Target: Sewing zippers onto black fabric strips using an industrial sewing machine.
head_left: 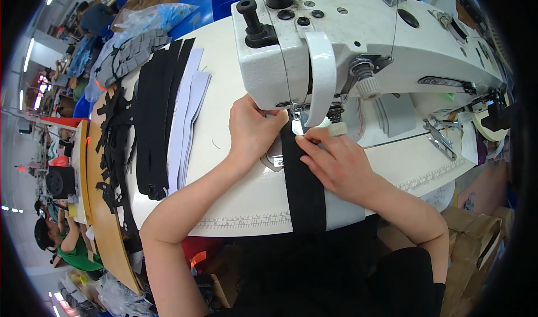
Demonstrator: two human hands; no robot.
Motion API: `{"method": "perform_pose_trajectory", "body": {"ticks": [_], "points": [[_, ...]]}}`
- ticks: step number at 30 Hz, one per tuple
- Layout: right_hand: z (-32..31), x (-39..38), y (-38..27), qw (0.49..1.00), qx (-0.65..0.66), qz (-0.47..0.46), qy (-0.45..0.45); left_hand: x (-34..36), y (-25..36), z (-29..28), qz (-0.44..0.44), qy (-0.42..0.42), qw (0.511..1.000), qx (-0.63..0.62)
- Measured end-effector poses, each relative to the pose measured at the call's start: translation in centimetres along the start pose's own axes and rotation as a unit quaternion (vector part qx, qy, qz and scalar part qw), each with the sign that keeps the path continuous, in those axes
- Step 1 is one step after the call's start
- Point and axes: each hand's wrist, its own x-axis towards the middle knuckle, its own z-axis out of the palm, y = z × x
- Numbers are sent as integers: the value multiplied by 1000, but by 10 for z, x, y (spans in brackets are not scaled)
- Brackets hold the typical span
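Head-mounted view, from which I follow two bare hands at a sewing machine. The black strip lies lengthwise on the pale surface, its far end under the head of the white sewing machine and its near end at the surface's front edge. Beside its right edge, near that front edge, I see part of a light grey sheet.

The left hand is partly curled, its thumb reaching to the strip's far left corner, close to the needle area; I cannot tell whether the cloth is pinched there. The right hand comes in from the opposite side, fingers bent and fingertips set on the strip's right edge; from this angle I cannot tell a pinch from a press. A metal plate shows in the surface just left of the strip.

To the left I note a row of black bands, then white sheets lying alongside them, between the bands and the left hand. Farther left lies a heap of narrow black pieces; beyond the bands, a pile of grey fabric. At right, metal tools rest on the surface, near a printed scale. In the left background sits a person in green.
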Motion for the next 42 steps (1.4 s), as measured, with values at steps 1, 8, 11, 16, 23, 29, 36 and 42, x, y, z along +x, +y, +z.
{"method": "perform_pose_trajectory", "body": {"ticks": [1, 8, 11, 16, 23, 29, 36, 42], "points": [[0, 0, 0, 1000, -5, -1, -1, 1, 1, -3, -34, -32, 999, -16], [2, -2, 0, 1000, 2, 6, -1, -16, -19, -24, 60, -122, 991, 15], [0, -1, 0, 1000, -2, -2, 8, -32, -18, -30, 223, -125, 966, 39], [0, 2, 0, 998, 40, -1, 39, -49, -17, -21, 184, -113, 976, 28], [2, 2, 4, 994, 96, 31, 43, -61, -15, -12, 150, -77, 985, 22], [4, 3, 5, 994, 94, 21, 60, -60, -14, -12, 162, -77, 984, 11], [4, 1, 4, 991, 117, 37, 49, -61, -13, -14, 158, -96, 983, -1], [1, 2, 3, 990, 123, 37, 49, -61, -9, -12, 168, -72, 982, 36]]}}
